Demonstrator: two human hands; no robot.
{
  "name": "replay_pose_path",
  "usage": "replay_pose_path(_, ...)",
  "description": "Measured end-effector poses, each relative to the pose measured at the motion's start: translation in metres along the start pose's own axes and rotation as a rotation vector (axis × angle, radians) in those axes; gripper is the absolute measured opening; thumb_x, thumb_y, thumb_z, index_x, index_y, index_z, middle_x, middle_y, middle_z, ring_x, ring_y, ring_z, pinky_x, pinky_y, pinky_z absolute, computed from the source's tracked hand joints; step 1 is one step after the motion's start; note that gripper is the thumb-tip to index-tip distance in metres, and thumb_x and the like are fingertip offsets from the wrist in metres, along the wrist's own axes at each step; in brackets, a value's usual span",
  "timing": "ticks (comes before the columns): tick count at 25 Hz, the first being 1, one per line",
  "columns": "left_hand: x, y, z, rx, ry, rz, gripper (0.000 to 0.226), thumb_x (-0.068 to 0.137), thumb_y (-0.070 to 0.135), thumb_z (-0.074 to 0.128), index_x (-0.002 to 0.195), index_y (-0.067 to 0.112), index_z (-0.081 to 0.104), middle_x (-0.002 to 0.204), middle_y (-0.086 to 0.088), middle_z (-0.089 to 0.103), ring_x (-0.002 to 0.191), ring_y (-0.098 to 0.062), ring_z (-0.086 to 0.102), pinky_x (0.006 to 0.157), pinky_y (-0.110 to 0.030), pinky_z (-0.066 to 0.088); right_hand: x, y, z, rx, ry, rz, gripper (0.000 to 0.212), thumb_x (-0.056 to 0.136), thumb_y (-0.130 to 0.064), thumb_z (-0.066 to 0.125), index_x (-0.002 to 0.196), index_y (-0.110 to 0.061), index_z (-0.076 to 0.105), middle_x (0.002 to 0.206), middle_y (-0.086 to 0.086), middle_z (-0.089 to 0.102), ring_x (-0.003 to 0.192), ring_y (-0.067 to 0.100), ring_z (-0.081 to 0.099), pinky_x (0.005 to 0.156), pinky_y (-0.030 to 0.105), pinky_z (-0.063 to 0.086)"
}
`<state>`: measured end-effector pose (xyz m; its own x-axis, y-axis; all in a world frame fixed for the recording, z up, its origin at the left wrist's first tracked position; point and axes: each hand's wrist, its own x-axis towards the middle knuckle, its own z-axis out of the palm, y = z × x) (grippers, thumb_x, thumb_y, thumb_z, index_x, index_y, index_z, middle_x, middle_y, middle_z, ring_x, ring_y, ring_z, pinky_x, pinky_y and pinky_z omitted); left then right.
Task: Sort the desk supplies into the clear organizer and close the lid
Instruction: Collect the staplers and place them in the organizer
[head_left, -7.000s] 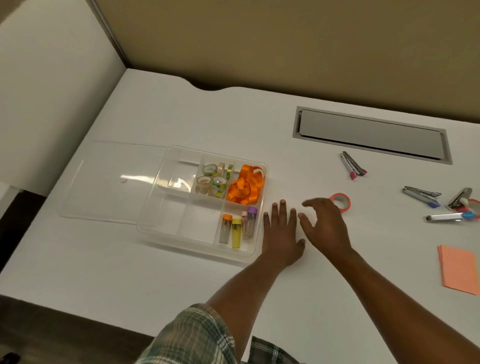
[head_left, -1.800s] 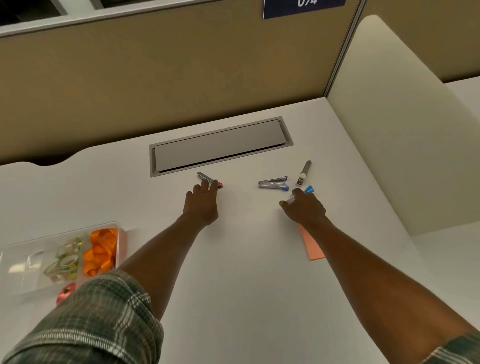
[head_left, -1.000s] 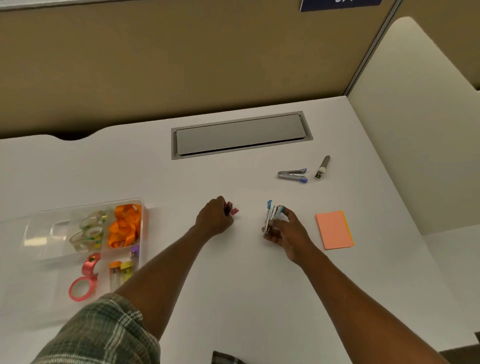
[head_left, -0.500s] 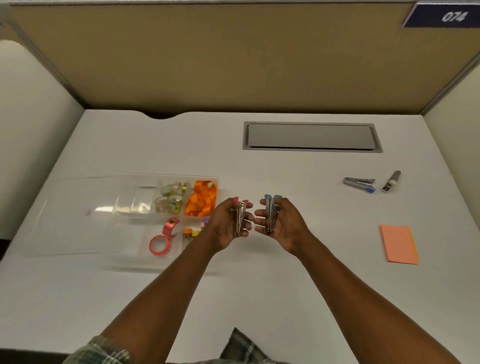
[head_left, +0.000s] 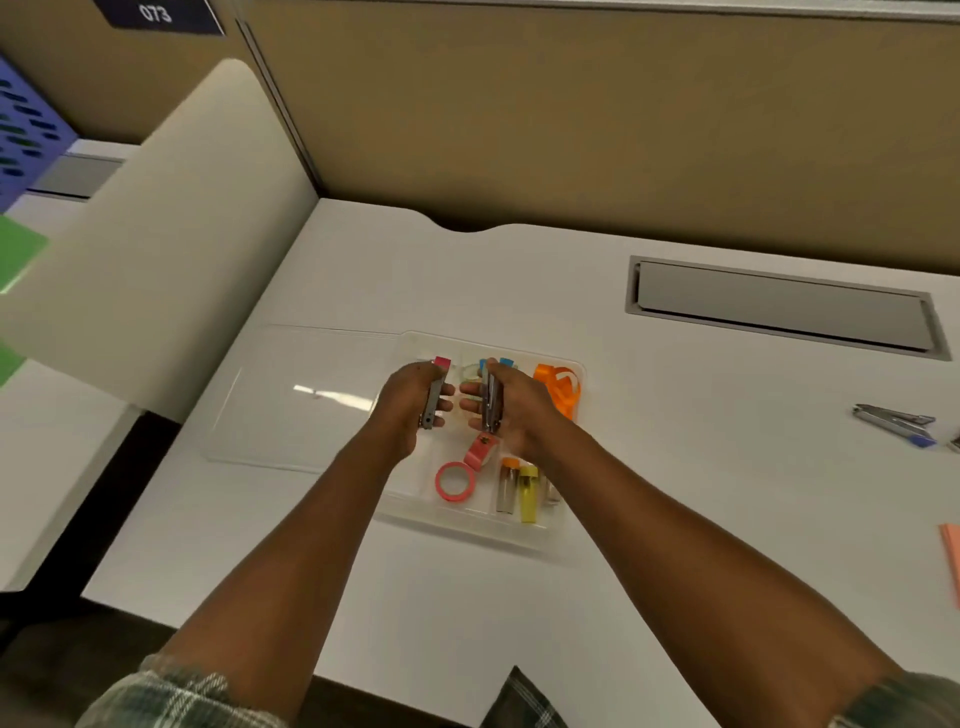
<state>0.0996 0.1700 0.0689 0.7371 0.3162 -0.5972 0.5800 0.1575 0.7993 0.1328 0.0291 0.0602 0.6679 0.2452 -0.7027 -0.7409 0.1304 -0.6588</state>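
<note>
The clear organizer (head_left: 470, 525) lies open on the white desk, its flat lid (head_left: 301, 400) spread out to its left. My left hand (head_left: 408, 402) grips a small metal stapler with a pink tip (head_left: 434, 397) above the organizer's back compartments. My right hand (head_left: 511, 410) grips a metal stapler with blue tips (head_left: 491, 400) right beside it. Inside the organizer are orange ribbon (head_left: 558, 387), pink tape rolls (head_left: 454, 480) and small vials (head_left: 519, 488) with orange and yellow caps. The tape rolls in the back compartment are mostly hidden behind my hands.
Another metal stapler with a blue tip (head_left: 896, 423) lies on the desk at the far right. An orange sticky pad (head_left: 951, 561) shows at the right edge. A grey cable hatch (head_left: 779, 306) is set into the desk behind. A white divider panel (head_left: 156, 249) stands at the left.
Both hands have carried their staplers leftwards from the open desk to above the organizer. The view has swung left, so the far-right items sit at the frame's edge.
</note>
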Motion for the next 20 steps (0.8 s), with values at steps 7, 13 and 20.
replay_pose_path(7, 0.037, 0.017, -0.023, 0.051, 0.079, 0.031, 0.035, 0.083, 0.008, 0.07, 0.114, 0.015, 0.057, 0.083, -0.009, 0.062, 0.063, -0.018, 0.056, 0.049, -0.025, 0.04, 0.037, -0.007, 0.068, -0.16, 0.105, -0.032, 0.015, 0.098, -0.023, 0.054, 0.084, -0.021, 0.058, 0.106, 0.017, 0.07, 0.085, 0.026, 0.064, 0.081, 0.043, 0.054)
replay_pose_path(13, 0.054, 0.023, -0.017, 0.066, 0.081, 0.021, 0.009, 0.089, 0.025, 0.057, 0.084, 0.019, 0.06, 0.082, -0.007, 0.062, 0.071, -0.025, 0.06, 0.063, -0.031, 0.05, 0.046, -0.013, 0.093, -0.121, 0.121, 0.025, 0.028, 0.101, -0.028, 0.046, 0.109, -0.01, 0.064, 0.096, 0.013, 0.069, 0.081, 0.027, 0.066, 0.075, 0.041, 0.059)
replay_pose_path(20, 0.055, 0.026, -0.011, -0.061, -0.019, -0.201, 0.067, 0.094, 0.066, 0.038, 0.126, 0.01, 0.057, 0.103, -0.01, 0.067, 0.094, -0.024, 0.065, 0.077, -0.036, 0.051, 0.052, -0.019, 0.1, -0.038, 0.101, 0.145, 0.049, 0.099, -0.058, 0.038, 0.114, -0.014, 0.056, 0.106, 0.01, 0.064, 0.097, 0.027, 0.063, 0.091, 0.042, 0.052)
